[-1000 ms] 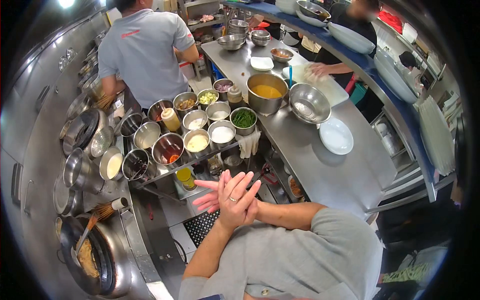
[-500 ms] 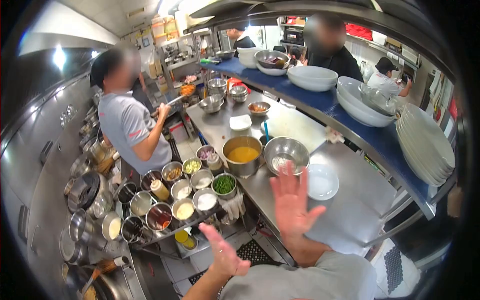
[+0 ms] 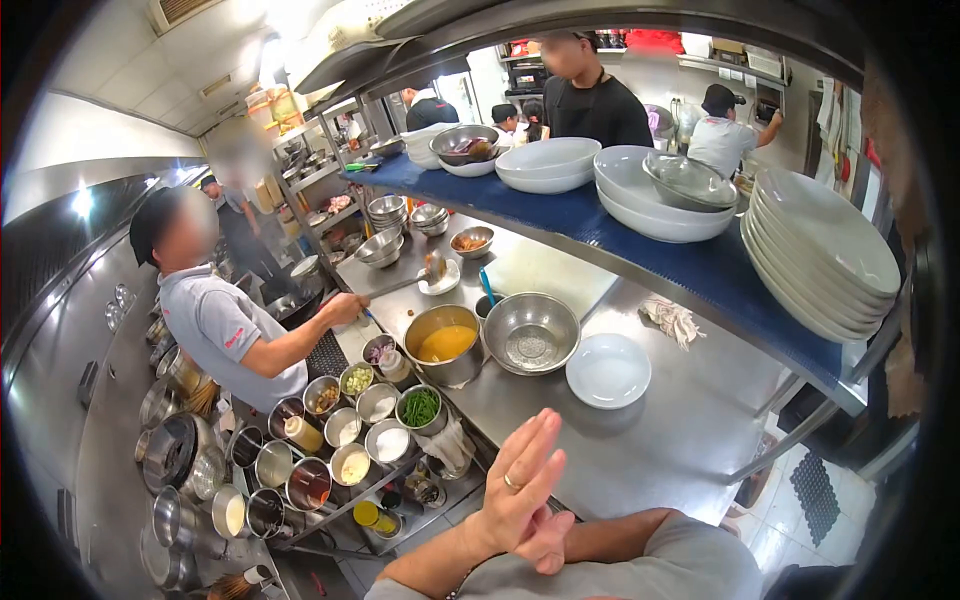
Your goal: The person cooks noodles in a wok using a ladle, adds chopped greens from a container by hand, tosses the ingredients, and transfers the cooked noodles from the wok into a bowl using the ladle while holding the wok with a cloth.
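Note:
My left hand (image 3: 518, 488) is raised in front of my body, fingers stretched out, with a ring on one finger and nothing held. My right forearm (image 3: 620, 535) comes across from the right and ends behind it; my right hand is mostly hidden there, and whether the palms press together does not show. Beyond my hands on the steel counter (image 3: 690, 430) stand a white plate (image 3: 608, 371), a metal bowl (image 3: 532, 334) with a perforated-looking bottom, and a pot of orange-yellow liquid (image 3: 443, 345).
Left of me are several metal containers of ingredients, including chopped greens (image 3: 420, 408). A co-worker (image 3: 225, 330) holds a ladle (image 3: 432, 268) with food over a small white dish (image 3: 440, 280). Overhead, a blue-lined shelf (image 3: 560, 222) carries white bowls and stacked plates (image 3: 815, 260).
My hands, apart and raised before, have come together lower down, the left in front of the right. The co-worker's ladle has swung over the counter to the small white dish. My view has shifted.

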A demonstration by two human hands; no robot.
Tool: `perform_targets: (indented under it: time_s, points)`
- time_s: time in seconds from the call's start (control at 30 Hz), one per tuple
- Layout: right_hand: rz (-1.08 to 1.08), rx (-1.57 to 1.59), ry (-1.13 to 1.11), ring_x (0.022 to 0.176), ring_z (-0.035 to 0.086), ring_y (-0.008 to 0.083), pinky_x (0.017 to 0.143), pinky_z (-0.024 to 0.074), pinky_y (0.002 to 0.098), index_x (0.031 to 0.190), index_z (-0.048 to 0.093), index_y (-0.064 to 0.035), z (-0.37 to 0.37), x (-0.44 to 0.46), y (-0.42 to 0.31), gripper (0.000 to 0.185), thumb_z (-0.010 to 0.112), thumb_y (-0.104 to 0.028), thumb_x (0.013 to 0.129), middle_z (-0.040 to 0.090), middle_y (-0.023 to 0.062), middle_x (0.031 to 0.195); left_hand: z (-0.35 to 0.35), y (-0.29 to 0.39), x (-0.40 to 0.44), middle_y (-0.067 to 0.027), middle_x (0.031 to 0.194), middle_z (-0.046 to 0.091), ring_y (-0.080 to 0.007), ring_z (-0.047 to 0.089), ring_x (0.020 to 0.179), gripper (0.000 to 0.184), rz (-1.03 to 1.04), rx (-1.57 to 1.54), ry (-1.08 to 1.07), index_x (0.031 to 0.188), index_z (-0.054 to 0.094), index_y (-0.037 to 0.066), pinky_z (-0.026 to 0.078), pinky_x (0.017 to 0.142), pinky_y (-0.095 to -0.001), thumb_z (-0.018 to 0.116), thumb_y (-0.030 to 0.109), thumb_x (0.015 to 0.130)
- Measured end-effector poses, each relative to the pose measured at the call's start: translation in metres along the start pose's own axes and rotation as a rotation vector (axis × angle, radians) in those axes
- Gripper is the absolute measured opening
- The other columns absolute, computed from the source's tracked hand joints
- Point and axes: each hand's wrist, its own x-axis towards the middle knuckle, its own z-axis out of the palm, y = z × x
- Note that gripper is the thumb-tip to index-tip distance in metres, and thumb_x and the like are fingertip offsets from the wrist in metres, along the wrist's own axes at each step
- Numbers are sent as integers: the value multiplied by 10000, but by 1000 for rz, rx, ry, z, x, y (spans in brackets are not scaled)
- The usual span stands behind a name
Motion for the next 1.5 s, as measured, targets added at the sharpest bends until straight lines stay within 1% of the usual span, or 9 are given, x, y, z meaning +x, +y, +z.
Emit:
perform_targets:
  time_s: [0.1,0.2,0.37,0.5,0.73,1.03,1.17,1.3,1.5]
  points:
    - [-12,-33,-11,1417,152,367,1132,53,541,1491,179,10,-5,-1,-8,931,449,-583,826,116,251,1540,7,-11,-1,-354,1410,355,-522,382,1288,696,-7,-103,-23,1396,366,-65,371,1020,-549,513,230,783]
    - [-116,-147,52,1440,68,364,1132,-22,546,1506,125,-7,-15,39,-23,967,398,-634,822,49,244,1556,47,7,0,-371,1453,254,-515,284,1348,694,-131,-228,416,1470,237,-24,236,1099,-571,396,352,909]
    - [-372,-375,86,1441,34,431,1138,-14,534,1508,187,-65,-29,48,-34,887,195,-710,899,88,310,1530,37,-17,-37,-285,1538,-131,-475,-88,1421,904,49,-207,3,1509,-36,26,33,1129,-582,377,557,906]
    - [-330,-473,53,1422,126,459,1132,78,548,1484,297,-91,-49,74,-57,886,103,-726,898,210,332,1492,46,3,-36,-260,1543,-149,-445,-131,1425,776,-133,-470,-48,1504,-63,30,-15,1128,-571,361,395,967]
    - [-265,-91,230,1431,49,455,1135,51,544,1504,222,-81,-38,76,-39,878,129,-717,906,91,316,1528,34,4,-43,-274,1549,-2,-454,-46,1432,807,-164,-122,-130,1505,47,-1,-1,1140,-557,386,462,938]
    - [-806,144,472,1425,-128,441,1088,-38,639,1520,82,-61,58,81,-5,855,294,-645,933,-49,245,1564,19,14,-11,-264,1471,331,-460,156,1419,745,136,-41,65,1463,320,90,62,1114,-634,481,523,879]
    - [-69,-103,-9,1419,141,402,1117,176,554,1483,146,35,-7,22,-38,880,596,-425,882,153,250,1536,1,5,7,-261,1366,473,-481,394,1292,542,-39,-130,122,1316,507,68,268,1070,-581,563,318,837]
    - [167,-559,-165,1302,351,447,1081,312,453,1419,236,69,-50,4,-40,808,648,-334,853,316,287,1433,4,-46,8,-260,1295,532,-401,555,1154,423,-324,-257,-117,1235,559,-5,436,970,-461,542,139,838]
    - [627,-729,-55,1365,283,414,1123,265,432,1418,236,86,-75,-18,-40,813,597,-423,898,234,300,1480,57,-109,-76,-162,1419,391,-283,492,1227,374,-834,-667,-255,1285,526,9,426,981,-401,512,126,930]
